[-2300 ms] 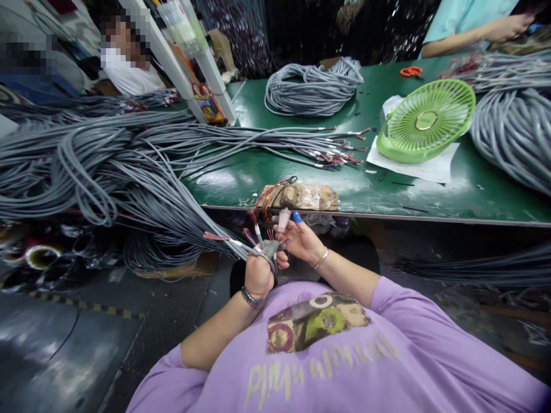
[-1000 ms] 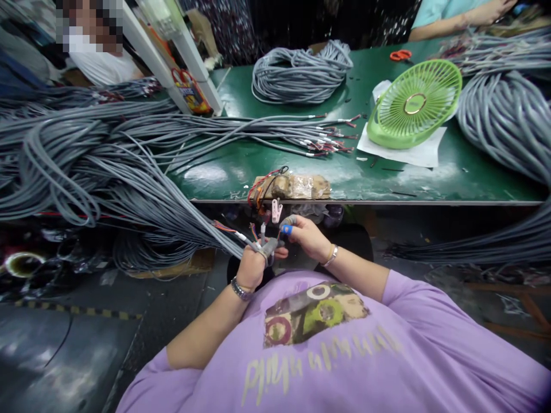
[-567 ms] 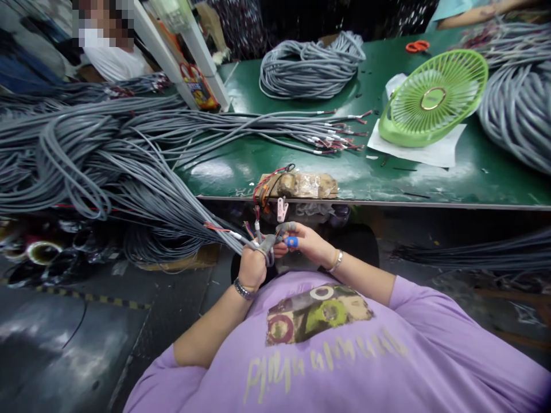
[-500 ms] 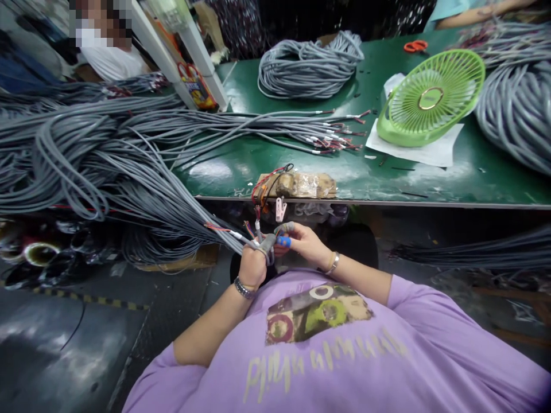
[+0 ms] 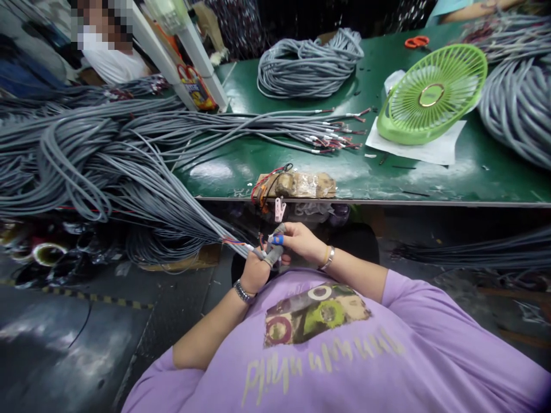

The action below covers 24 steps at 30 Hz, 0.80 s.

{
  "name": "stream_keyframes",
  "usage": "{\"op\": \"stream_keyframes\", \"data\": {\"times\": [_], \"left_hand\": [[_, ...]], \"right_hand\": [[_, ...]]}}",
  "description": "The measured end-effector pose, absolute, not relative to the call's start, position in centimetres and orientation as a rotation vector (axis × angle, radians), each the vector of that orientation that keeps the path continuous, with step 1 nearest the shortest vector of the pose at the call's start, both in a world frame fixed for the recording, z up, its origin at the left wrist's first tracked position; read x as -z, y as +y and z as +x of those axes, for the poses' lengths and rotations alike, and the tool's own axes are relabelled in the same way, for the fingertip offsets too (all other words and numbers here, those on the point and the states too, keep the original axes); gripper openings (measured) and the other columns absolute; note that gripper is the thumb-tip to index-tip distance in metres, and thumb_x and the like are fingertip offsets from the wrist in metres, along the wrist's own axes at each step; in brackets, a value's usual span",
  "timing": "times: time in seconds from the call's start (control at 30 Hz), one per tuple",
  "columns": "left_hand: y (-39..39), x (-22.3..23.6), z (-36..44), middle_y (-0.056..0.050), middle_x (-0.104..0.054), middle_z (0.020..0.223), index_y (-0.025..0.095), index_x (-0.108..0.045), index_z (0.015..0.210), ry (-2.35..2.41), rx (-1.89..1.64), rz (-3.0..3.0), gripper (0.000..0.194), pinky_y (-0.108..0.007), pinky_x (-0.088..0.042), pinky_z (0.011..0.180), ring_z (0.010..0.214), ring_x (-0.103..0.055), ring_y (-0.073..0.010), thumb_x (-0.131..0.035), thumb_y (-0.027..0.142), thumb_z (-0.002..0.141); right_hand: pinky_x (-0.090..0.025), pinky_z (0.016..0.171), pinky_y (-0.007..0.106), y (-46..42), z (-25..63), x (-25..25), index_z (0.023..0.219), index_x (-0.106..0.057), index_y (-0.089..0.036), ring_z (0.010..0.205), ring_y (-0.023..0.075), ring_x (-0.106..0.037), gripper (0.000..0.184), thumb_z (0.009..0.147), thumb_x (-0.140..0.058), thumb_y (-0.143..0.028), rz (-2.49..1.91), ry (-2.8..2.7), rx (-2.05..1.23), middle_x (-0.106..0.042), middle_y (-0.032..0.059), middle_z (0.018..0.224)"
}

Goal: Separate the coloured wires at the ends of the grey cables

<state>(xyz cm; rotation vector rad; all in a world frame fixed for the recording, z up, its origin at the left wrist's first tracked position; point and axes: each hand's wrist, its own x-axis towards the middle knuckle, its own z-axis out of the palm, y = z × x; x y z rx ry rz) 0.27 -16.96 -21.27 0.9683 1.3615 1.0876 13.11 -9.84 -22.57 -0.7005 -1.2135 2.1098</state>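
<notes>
My left hand (image 5: 257, 269) is closed around the ends of several grey cables (image 5: 185, 221) that run up and left to a big bundle (image 5: 86, 155) draped over the table edge. Thin coloured wires (image 5: 232, 242) stick out of the gripped ends. My right hand (image 5: 301, 242), with a blue cap on one fingertip, pinches the cable ends right beside the left hand. Both hands hang below the front edge of the green table (image 5: 267, 163), close to my chest.
A taped block with red wires and a small white clip (image 5: 297, 184) sits at the table edge above my hands. Further back lie stripped cable ends (image 5: 336, 137), a grey coil (image 5: 307, 66), a green fan (image 5: 430, 94), orange scissors (image 5: 416, 41). Other people sit at the back left and right.
My hands have dropped slightly and drawn closer together. The cable ends in my left hand now point less upward, and my right fingers have closed onto them.
</notes>
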Motion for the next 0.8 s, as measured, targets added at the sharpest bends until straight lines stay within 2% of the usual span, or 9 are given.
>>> {"op": "stream_keyframes", "data": {"times": [0.17, 0.33, 0.47, 0.67, 0.8], "left_hand": [[-17.0, 22.4, 0.5, -0.005, -0.070, 0.058, 0.014, -0.066, 0.074, 1.286, -1.367, 0.749, 0.034, -0.028, -0.056, 0.050, 0.049, -0.066, -0.0181, -0.075, 0.045, 0.069], [-16.7, 22.4, 0.7, -0.004, -0.070, 0.058, 0.013, -0.065, 0.075, 1.274, -1.480, 0.667, 0.034, -0.030, -0.058, 0.054, 0.053, -0.069, -0.0193, -0.076, 0.044, 0.068], [-16.7, 22.6, 0.8, -0.004, -0.070, 0.059, 0.013, -0.064, 0.076, 1.270, -1.510, 0.652, 0.032, -0.031, -0.059, 0.057, 0.057, -0.070, -0.0205, -0.075, 0.043, 0.070], [-16.6, 23.4, 0.5, -0.004, -0.070, 0.060, 0.014, -0.063, 0.072, 1.282, -1.460, 0.707, 0.029, -0.029, -0.059, 0.056, 0.058, -0.071, -0.0206, -0.074, 0.041, 0.071], [-16.6, 24.0, 0.2, -0.004, -0.071, 0.061, 0.015, -0.064, 0.075, 1.323, -1.414, 0.744, 0.026, -0.028, -0.058, 0.055, 0.060, -0.071, -0.0210, -0.073, 0.040, 0.071]], "right_hand": [[-0.032, 0.046, 0.021, -9.1, 13.3, 22.6, 0.068, -0.060, -0.014, 0.048, 0.0061, -0.042, 0.040, 0.058, -0.083, -0.044, -0.835, -1.176, -1.964, -0.055, -0.0027, 0.056], [-0.032, 0.049, 0.022, -9.1, 13.1, 22.6, 0.067, -0.059, -0.014, 0.050, 0.0065, -0.041, 0.041, 0.057, -0.083, -0.046, -0.838, -1.129, -1.966, -0.053, -0.0035, 0.058], [-0.031, 0.050, 0.022, -9.3, 13.0, 22.5, 0.067, -0.056, -0.014, 0.051, 0.0061, -0.040, 0.040, 0.059, -0.082, -0.044, -0.831, -1.132, -1.960, -0.051, -0.0042, 0.057], [-0.032, 0.047, 0.022, -9.2, 12.8, 21.6, 0.081, -0.057, -0.015, 0.047, 0.0078, -0.045, 0.042, 0.065, -0.078, -0.047, -0.681, -1.211, -2.114, -0.053, -0.0040, 0.055], [-0.032, 0.044, 0.022, -9.2, 12.4, 21.4, 0.079, -0.055, -0.015, 0.043, 0.0069, -0.043, 0.042, 0.063, -0.080, -0.046, -0.682, -1.211, -2.128, -0.052, -0.0050, 0.053]]}}
